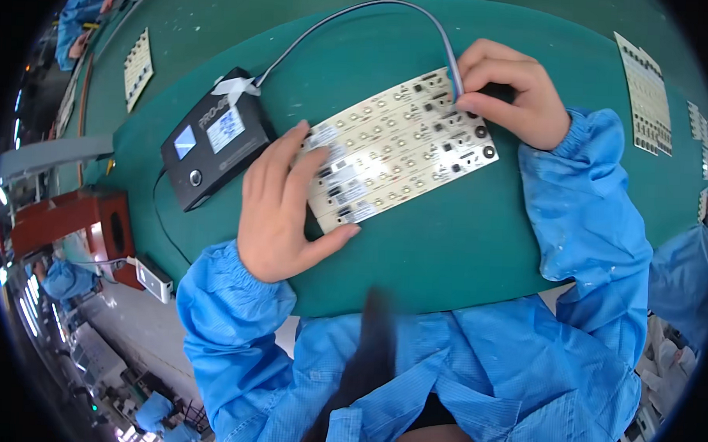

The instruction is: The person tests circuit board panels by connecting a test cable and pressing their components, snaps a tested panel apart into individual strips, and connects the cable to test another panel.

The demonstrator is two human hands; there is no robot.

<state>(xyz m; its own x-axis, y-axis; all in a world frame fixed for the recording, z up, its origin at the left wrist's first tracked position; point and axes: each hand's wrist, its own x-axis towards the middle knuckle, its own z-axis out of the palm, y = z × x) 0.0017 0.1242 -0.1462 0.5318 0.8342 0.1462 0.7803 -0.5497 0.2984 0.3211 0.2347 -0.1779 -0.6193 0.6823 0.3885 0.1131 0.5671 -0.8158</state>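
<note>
A pale circuit board panel [396, 144] with rows of small parts lies tilted on the green mat [423, 247]. My left hand [280, 207] rests on the panel's left end, fingers spread and thumb along its lower corner. At the panel's upper right, my right hand [514, 90] pinches the end of a grey ribbon cable [447, 49] against the board; the cable's tip is partly hidden by the fingers. From there the cable arches back to a black box [220, 142] with two lit screens and a round button, left of the panel, where whitish tape [235, 88] covers its joint.
More board panels lie at the right [645, 95] and at the far left [138, 69]. A thin black wire [158, 214] leaves the box's left side. Beyond the mat's left edge stand a reddish-brown metal case [108, 228] and a small white device [153, 280]. Other people in blue are nearby.
</note>
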